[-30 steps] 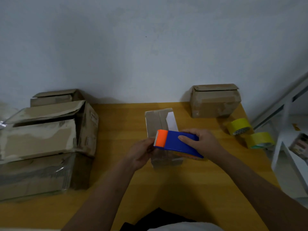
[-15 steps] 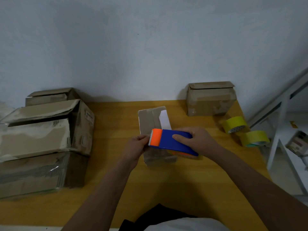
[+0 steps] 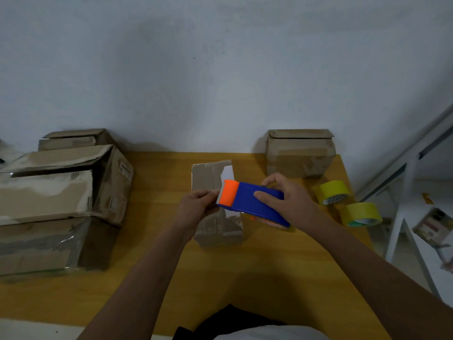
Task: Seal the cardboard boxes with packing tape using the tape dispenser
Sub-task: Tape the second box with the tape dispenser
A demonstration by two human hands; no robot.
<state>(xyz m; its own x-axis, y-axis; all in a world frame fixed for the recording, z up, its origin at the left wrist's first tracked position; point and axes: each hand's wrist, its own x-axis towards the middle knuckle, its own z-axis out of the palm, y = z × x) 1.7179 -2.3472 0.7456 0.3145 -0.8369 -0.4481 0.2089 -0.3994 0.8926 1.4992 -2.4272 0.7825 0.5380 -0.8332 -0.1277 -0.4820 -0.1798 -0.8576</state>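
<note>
Wooden surface (image 3: 245,278) carries a small box (image 3: 215,229) at centre. Right hand (image 3: 286,200) grips the tape dispenser (image 3: 250,202) above it; left hand (image 3: 196,207), at 9 o'clock of the blade, pinches what seems the tape end. Next: stick it down, then pull.

the tape dispenser (image 3: 255,203) has a deep blue body and a bright orange head. the small cardboard box (image 3: 215,227) under it is dull brown with a white patch on top. the table (image 3: 152,266) is warm yellow-orange wood. two tape rolls (image 3: 333,192) are translucent yellow, the nearer one edged teal. the large boxes (image 3: 61,200) are brown, streaked pale where worn. the wall (image 3: 220,69) is flat grey-white.
</note>
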